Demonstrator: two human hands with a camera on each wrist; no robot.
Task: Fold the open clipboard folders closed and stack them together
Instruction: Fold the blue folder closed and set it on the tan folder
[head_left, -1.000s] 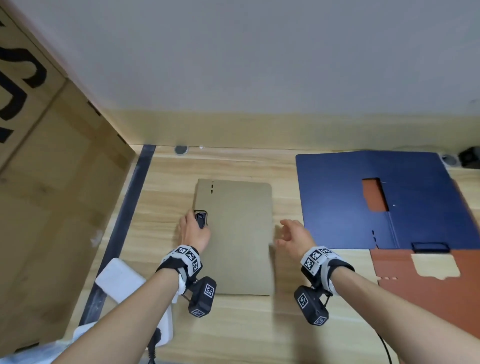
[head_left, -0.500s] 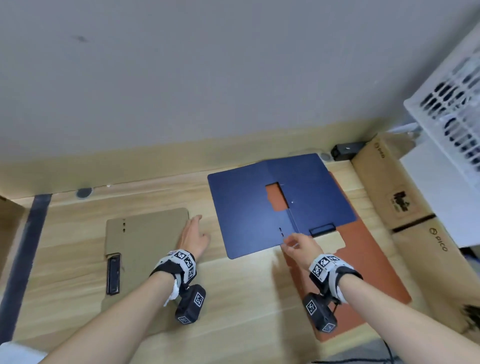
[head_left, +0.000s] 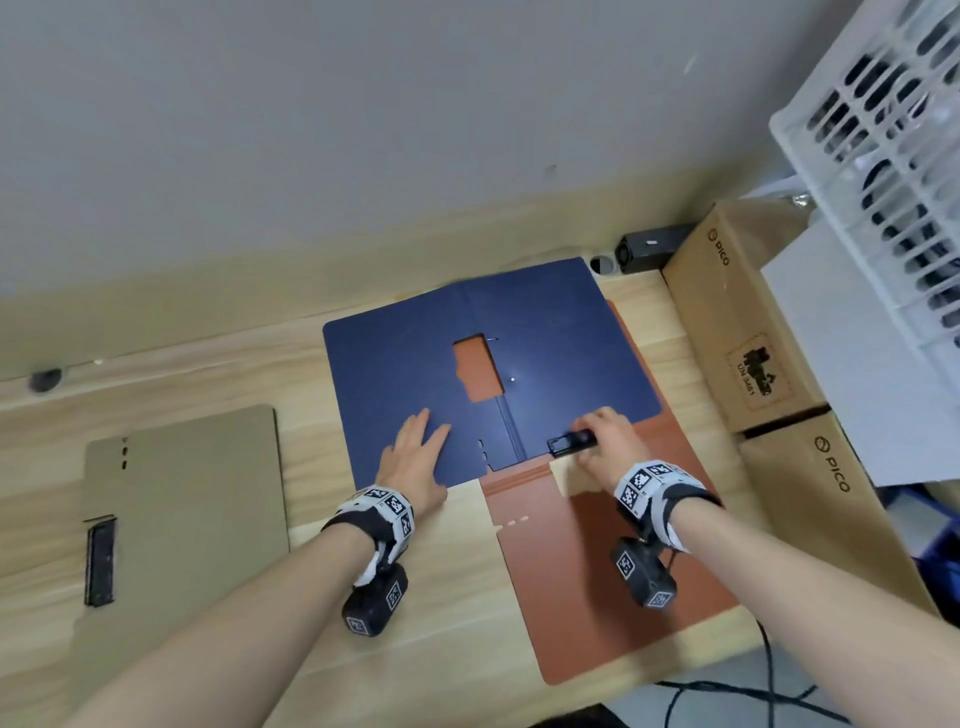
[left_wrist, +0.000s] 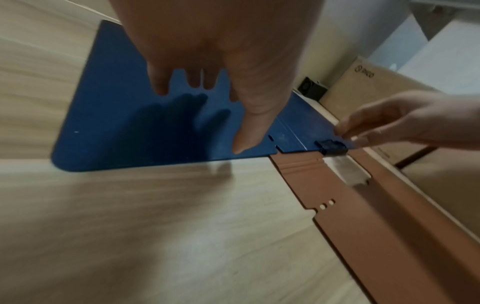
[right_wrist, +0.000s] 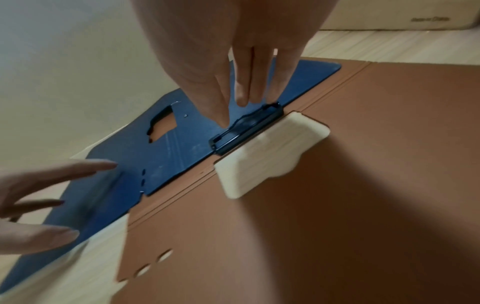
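Note:
A blue folder (head_left: 405, 374) lies open on the wooden table, partly over an open brown folder (head_left: 597, 571). My left hand (head_left: 415, 447) presses flat, fingers spread, on the blue folder's left panel (left_wrist: 116, 123). My right hand (head_left: 597, 436) pinches the black clip (head_left: 571, 442) at the near edge of the blue folder's right panel; in the right wrist view thumb and fingers straddle the clip (right_wrist: 246, 127). A tan folder (head_left: 182, 509) lies closed at the left, its clip (head_left: 101, 561) facing up, away from both hands.
Two cardboard boxes (head_left: 737, 332) (head_left: 831, 509) line the table's right side, with a white slotted crate (head_left: 883, 156) above them. A black device (head_left: 649, 252) sits by the wall. The brown folder reaches the table's near edge, where cables (head_left: 727, 696) hang.
My left hand left the tan folder and moved right onto the blue folder's left panel. My right hand travelled right to the blue folder's clip. The view swung right.

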